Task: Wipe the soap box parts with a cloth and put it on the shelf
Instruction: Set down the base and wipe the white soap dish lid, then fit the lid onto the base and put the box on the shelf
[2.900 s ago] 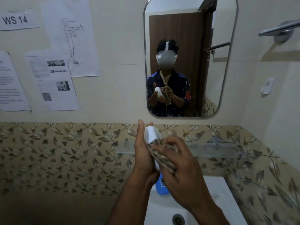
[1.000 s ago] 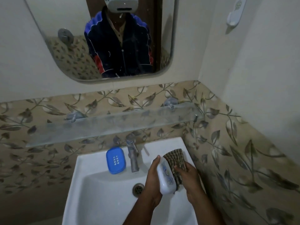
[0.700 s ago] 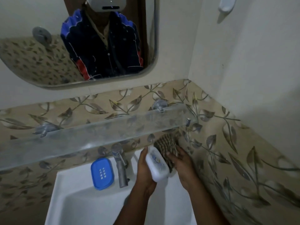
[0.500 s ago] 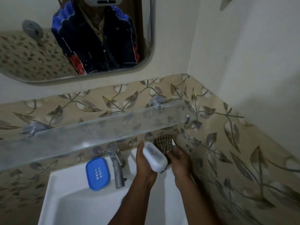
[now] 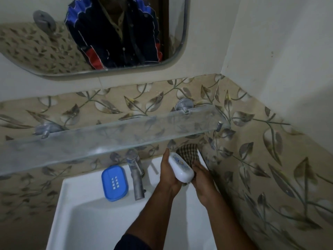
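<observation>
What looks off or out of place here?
Nothing damaged or spilled. Only the blue soap box part sits on the sink rim beside the tap, not on the glass shelf.

Dim, bluish, soft picture; wide-angle bending at the edges.
</observation>
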Motion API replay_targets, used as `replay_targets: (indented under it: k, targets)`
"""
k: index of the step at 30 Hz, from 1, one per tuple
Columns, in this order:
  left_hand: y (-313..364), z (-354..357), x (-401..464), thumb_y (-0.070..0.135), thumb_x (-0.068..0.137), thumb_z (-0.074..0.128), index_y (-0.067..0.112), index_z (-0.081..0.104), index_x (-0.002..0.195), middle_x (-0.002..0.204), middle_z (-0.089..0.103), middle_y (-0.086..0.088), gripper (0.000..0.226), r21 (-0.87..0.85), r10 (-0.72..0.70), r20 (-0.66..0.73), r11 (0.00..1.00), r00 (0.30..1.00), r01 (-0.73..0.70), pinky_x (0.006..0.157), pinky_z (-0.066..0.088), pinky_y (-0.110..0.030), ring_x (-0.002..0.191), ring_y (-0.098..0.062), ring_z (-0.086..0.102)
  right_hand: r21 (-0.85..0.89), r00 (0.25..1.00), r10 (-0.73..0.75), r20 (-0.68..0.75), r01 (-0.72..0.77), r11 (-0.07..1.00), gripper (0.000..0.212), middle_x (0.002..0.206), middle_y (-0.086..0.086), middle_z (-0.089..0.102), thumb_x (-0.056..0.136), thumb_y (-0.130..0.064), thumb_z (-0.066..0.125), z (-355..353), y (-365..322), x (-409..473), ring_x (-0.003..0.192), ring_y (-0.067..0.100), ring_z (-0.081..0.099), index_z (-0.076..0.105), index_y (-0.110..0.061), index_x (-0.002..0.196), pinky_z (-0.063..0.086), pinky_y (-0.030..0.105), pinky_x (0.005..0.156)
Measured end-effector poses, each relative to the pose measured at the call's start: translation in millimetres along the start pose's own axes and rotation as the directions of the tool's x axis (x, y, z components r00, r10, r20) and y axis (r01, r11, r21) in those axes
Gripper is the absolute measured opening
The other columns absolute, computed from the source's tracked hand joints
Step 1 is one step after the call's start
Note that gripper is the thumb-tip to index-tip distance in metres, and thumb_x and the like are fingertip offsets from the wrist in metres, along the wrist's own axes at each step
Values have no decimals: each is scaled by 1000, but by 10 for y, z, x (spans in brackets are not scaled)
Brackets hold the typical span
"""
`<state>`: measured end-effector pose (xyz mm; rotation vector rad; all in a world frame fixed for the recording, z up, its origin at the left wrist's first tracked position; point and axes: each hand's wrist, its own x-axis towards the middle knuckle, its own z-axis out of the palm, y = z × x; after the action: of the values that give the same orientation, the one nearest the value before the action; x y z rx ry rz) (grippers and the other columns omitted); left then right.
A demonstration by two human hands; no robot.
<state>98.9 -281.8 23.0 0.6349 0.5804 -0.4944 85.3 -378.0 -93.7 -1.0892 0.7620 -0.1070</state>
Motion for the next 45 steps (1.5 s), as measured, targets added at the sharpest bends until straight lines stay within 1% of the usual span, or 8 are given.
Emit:
replay_targets:
  k: [4,8,12,16,21,31,39,45]
  targets:
    - [-169,-7,-175,25,100,56,-8,50,138,132,59,-9,51,-72,336,-224,930,915,-359,91,49,-20,120,-31,58,-4,997,-75,-6,75,997,34,141,4,54,97,-32,51,131,-93,-491,123,23,55,58,-21,128,45,41,103]
    - [64,-396,-400,29,94,61,28,81,80,89,76,8,24,-197,222,143,961,965,-192,84,58,-28,107,-33,64,29,966,-254,-52,255,966,24,116,-3,69,100,-18,51,345,-167,-1269,104,13,65,66,-18,118,49,29,88]
    - [726,-943,-1072,49,53,86,7,78,100,97,73,-13,64,-151,81,244,988,966,-45,80,57,-37,88,-28,69,-106,909,-410,-81,401,910,21,95,-2,77,100,-21,54,838,-48,-1894,92,18,71,74,-24,95,55,35,79]
    - [1205,-1552,-1220,53,70,71,4,70,114,107,70,-14,66,-149,132,165,983,977,-108,92,52,-40,95,-27,70,-243,799,-551,242,600,762,39,110,-7,72,88,-58,55,1331,202,-2301,104,12,67,71,-26,106,53,26,85]
    - [1451,-1979,-1324,50,86,60,3,77,102,105,71,-20,52,15,88,230,995,969,-94,86,59,-38,94,-31,72,-469,666,-317,675,719,513,87,143,-22,47,69,-82,58,1655,533,-2349,132,-13,37,50,-32,140,31,3,102]
    - [1398,-2445,-633,54,97,46,11,62,130,125,66,-22,56,89,122,-171,990,978,-108,98,52,-53,115,-41,64,-633,847,-199,493,506,586,116,136,-5,42,49,-53,69,1767,825,-2044,124,12,47,26,-26,153,41,23,93]
    - [1322,-2525,-217,36,99,51,8,62,130,114,72,-19,43,171,47,-93,985,995,-30,82,59,-43,105,-34,68,-626,817,-142,559,528,574,65,108,-19,57,69,-12,77,1874,792,-1789,99,-3,59,42,-45,113,54,25,86]
    - [1310,-2572,-72,41,101,45,6,59,130,121,69,-26,48,19,-43,-74,999,996,45,99,52,-51,116,-40,64,-713,849,-44,526,469,521,64,102,-14,57,72,-27,82,1994,720,-1566,89,5,60,37,-35,118,47,18,69]
